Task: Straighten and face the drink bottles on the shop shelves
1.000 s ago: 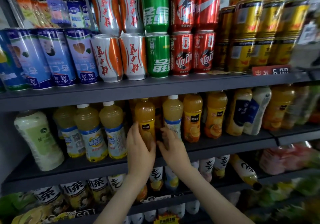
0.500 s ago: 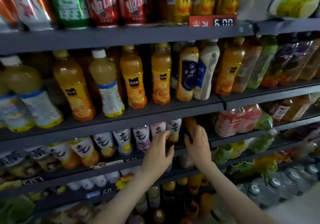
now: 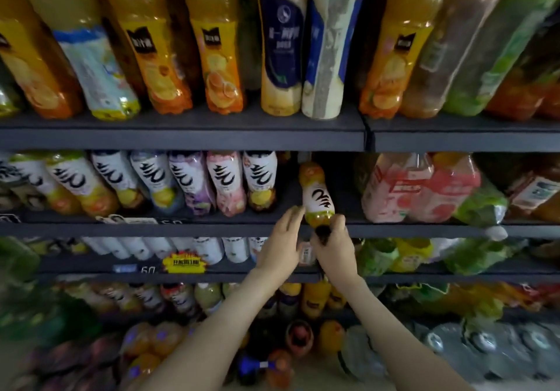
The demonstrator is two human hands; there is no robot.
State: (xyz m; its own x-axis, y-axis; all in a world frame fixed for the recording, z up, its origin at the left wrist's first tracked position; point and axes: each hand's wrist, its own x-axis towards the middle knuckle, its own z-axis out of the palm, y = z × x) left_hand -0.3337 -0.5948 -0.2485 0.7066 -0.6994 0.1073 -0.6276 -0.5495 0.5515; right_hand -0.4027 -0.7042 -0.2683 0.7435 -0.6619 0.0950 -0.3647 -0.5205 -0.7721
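A small bottle with a white label and an orange cap (image 3: 317,198) stands alone near the front of the middle shelf (image 3: 181,229), in a gap right of a row of similar white-labelled bottles (image 3: 194,181). My right hand (image 3: 335,249) grips its base from below and the right, fingers curled round the dark bottom. The straight fingers of my left hand (image 3: 280,243) touch the bottle's lower left side. The bottle leans slightly to the left.
Above, tall orange juice bottles (image 3: 218,45) and a dark blue-labelled bottle (image 3: 281,42) fill the upper shelf. Pink shrink-wrapped packs (image 3: 403,190) sit right of the gap. Lower shelves hold white bottles (image 3: 209,249), a price sticker (image 3: 185,262) and green packs (image 3: 391,257).
My view dropped and closed in on the lower shelf. Both hands went from the orange juice row down to the lone white-labelled bottle, which my right hand now grips.
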